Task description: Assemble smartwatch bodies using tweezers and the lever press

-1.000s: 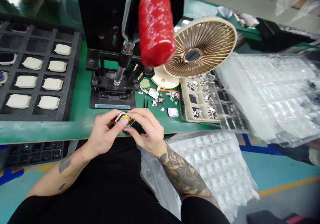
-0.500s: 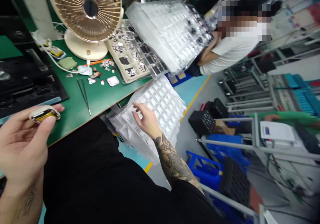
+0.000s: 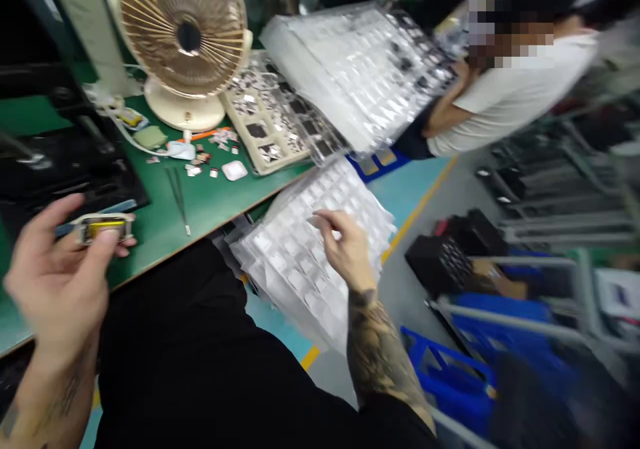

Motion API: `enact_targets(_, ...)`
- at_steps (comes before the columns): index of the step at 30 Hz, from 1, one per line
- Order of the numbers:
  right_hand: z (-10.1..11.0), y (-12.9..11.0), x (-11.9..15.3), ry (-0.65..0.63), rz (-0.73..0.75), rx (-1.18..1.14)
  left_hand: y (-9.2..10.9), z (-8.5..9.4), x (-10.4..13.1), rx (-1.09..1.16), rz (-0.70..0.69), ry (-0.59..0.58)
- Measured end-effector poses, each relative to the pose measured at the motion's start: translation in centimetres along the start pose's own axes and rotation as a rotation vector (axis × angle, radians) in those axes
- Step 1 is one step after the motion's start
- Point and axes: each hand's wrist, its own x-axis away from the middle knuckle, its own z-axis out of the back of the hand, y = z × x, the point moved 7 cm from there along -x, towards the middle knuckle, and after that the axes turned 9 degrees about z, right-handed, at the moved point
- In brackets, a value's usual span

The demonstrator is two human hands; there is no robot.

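Observation:
My left hand grips a small white-rimmed housing over the green bench, thumb pressed on the yellow part inside it. Above a stack of white plastic trays, my right hand is closed in a pinch, thumb against forefinger. A tiny greyish piece seems to show at those fingertips, too blurred to name. The trays have rows of square pockets and sit low beside the bench edge. Tweezers lie on the bench to the right of the housing.
A fan stands on the bench by a compartment tray of small parts. Black equipment is at left. A co-worker in a white shirt is beside tilted clear trays. Blue stools and metal frames stand at right.
My right hand has moved right across the trays, its fingers closing from spread to a pinch. My left hand has turned the housing so its yellow inside faces me more. The view has shifted left.

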Motion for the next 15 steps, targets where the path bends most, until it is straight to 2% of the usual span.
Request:
enact_targets(2, 1.5, -4.6, -2.2, 0.106, 0.233, -0.13, 1.0, -0.5, 0.1, 0.041, -0.006, 0.0)
enact_targets(4, 1.6, -10.0, -4.6, 0.124, 0.496, -0.239, 1.3, -1.1, 0.0, 0.091, 0.045, -0.072)
enact_targets(6, 0.3, -15.8, -6.7, 0.095, 0.741, -0.326, 1.5, -1.1, -0.1, 0.141, 0.092, -0.118)
enact_targets(8, -1.6, -21.2, -8.3, 0.061, 0.897, -0.467, 1.5, -0.7, -0.2, 0.182, 0.119, -0.122)
enact_targets(10, -3.9, -25.4, -9.3, 0.006, 0.905, -0.716, 1.3, -0.1, -0.3, 0.217, 0.14, -0.094)
enact_targets(13, -7.7, -29.8, -9.5, -0.16, 0.794, -1.117, 0.7, 0.7, -0.3, 0.285, 0.144, -0.027)
enact_targets(15, -9.4, -32.0, -8.4, -0.283, 0.821, -1.208, 0.5, 0.9, -0.3, 0.317, 0.134, -0.004)
